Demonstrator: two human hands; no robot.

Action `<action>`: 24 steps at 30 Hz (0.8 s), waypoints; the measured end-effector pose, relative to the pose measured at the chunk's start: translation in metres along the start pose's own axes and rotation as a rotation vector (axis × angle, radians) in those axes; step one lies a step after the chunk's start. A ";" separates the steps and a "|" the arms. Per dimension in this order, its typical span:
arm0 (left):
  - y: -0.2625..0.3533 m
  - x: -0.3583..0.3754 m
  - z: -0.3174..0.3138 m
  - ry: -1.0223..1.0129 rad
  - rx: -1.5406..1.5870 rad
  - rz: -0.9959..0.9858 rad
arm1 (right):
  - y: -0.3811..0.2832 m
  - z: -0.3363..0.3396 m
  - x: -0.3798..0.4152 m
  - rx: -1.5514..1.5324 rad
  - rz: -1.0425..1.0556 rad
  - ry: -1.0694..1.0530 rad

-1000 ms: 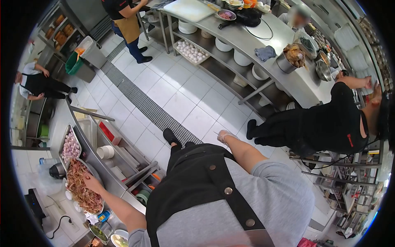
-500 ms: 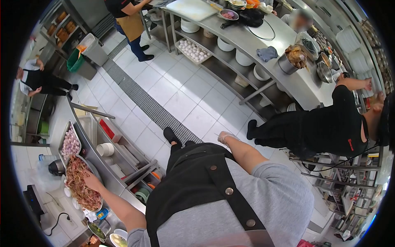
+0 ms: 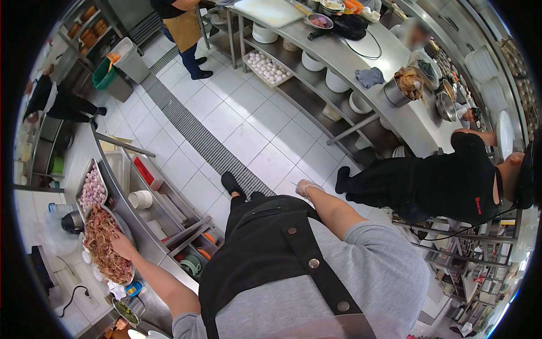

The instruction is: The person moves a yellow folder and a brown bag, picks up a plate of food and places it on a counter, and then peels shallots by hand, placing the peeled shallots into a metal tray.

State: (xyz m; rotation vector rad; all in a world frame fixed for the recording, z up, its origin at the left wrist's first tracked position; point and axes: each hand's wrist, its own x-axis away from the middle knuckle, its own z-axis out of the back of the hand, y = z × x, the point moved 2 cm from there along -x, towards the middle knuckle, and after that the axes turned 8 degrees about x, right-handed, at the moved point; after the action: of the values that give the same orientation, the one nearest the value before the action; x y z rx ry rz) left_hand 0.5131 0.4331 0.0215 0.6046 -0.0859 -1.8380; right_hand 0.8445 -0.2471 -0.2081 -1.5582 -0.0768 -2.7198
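Observation:
My left hand [image 3: 122,246] reaches into a heap of shredded brown-and-pink food [image 3: 107,243] on a large tray at the left counter; its fingertips are hidden among the shreds. Against the heap's far end stands a metal tray of small pinkish-purple bulbs [image 3: 92,189], perhaps shallots. My right hand [image 3: 307,188] hangs low over the floor in front of my apron, away from any counter. It seems covered by a clear plastic glove. Its fingers look curled, and whether anything is inside them is hidden.
A co-worker in black [image 3: 429,181] stands close on my right, holding a white plate [image 3: 504,135]. Two other people stand farther off at the left and top. A floor drain grate [image 3: 186,124] crosses the tiles. A steel table [image 3: 389,56] bears a pot [image 3: 396,93] and bowls.
The co-worker on the right now has a white plate raised. The person at far left has turned and leaned over. My left hand stays in the shredded food; the view has shifted slightly.

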 end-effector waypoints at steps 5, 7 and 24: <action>-0.003 -0.001 -0.002 -0.004 -0.009 0.000 | 0.005 0.005 0.003 0.007 -0.009 -0.003; -0.005 -0.003 -0.004 -0.044 -0.041 0.055 | 0.003 0.013 0.014 0.001 -0.009 -0.004; 0.006 0.004 0.004 -0.014 -0.021 0.004 | 0.000 0.013 0.009 0.012 0.016 -0.003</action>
State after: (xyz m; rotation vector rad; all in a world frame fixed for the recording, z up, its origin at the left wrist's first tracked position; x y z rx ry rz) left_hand 0.5155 0.4260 0.0257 0.5763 -0.0771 -1.8376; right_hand 0.8506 -0.2465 -0.1938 -1.5531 -0.0806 -2.7000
